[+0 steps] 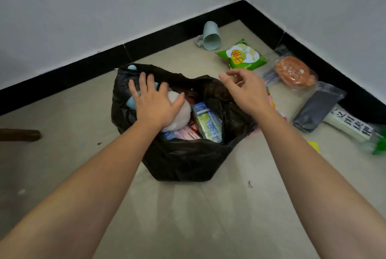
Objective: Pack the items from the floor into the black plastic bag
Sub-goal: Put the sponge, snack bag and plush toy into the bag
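Observation:
The black plastic bag [188, 160] stands open on the floor in the middle. Inside it lie a white and blue plush toy [181, 114], a light green and blue packet [207, 123] and pink wrapped items [186, 134]. My left hand [155, 102] lies flat on the plush toy, fingers spread, pressing on it. My right hand [246, 89] hovers over the bag's right rim with loosely curled fingers, holding nothing. Beyond it on the floor lie a green snack packet [242, 55], an orange item in clear wrap [294, 73] and a dark grey pouch [317, 108].
A pale green mug [211, 36] lies on its side near the black skirting at the corner. A white labelled pack [351, 126], something yellow [313, 146] and something green [379, 148] lie at the right edge. A dark wooden piece [19, 134] sits at the left. Walls close the back and right.

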Motion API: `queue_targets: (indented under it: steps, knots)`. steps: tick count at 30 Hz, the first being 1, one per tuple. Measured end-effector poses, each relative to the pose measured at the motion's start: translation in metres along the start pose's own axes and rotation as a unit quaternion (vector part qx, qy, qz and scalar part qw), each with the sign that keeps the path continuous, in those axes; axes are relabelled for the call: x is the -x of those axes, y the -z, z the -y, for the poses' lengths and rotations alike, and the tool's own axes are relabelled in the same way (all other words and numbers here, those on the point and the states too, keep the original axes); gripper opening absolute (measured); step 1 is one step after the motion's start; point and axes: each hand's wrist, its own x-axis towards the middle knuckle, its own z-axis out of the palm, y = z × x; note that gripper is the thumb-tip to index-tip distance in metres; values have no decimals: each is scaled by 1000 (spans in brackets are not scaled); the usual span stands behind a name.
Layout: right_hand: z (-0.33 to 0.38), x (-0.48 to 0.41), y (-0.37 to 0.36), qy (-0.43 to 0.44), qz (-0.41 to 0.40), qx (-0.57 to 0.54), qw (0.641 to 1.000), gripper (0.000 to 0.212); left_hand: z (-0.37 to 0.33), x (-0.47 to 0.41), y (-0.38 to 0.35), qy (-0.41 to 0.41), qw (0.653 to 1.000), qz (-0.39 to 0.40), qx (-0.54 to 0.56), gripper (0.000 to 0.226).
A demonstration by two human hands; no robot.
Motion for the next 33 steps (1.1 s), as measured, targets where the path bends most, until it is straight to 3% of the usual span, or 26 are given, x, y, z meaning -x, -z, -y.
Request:
queue_targets:
  steps: [2, 5, 7, 11, 13, 15, 17, 20, 26, 29, 33]
  knots:
    - [-20, 7, 15, -29, -21, -1, 999, 45, -10, 4, 1, 7, 1000, -17, -4, 74]
    - [-61, 18, 29, -100, -50, 69, 991, 31, -19, 6, 10, 6, 1000, -30, 2, 74]
    - [-85, 29, 32, -153, -37, 111, 981, 40, -25, 3, 19, -28, 997, -71, 5, 76]
    - [-109, 46, 19, -189, 19, 152, 970, 75, -57, 8, 32, -174, 973, -146, 28, 69]
    - [-117, 50, 10, -199, 80, 178, 960, 87, -76, 17, 26, -219, 968, -106, 55, 66]
    - [-123, 55, 4, -205, 115, 182, 955, 96, -90, 29, 11, -232, 970, -14, 73, 67]
    - [-129, 58, 4, -206, 91, 175, 958, 99, -97, 41, -7, -240, 967, 72, 52, 67]
    - [-140, 61, 9, -190, 51, 178, 964, 95, -102, 54, -22, -245, 963, 97, 52, 60]
    - [-158, 62, 32, -212, -37, 70, 974, 73, -105, 17, 10, -245, 954, -38, 168, 57]
    - [-146, 48, 49, -251, -96, 12, 963, 60, -89, -27, 32, -263, 955, -73, 115, 72]
    - [-90, 29, 77, -173, -153, -140, 963, 66, -58, -70, 48, -245, 968, -34, 38, 105]
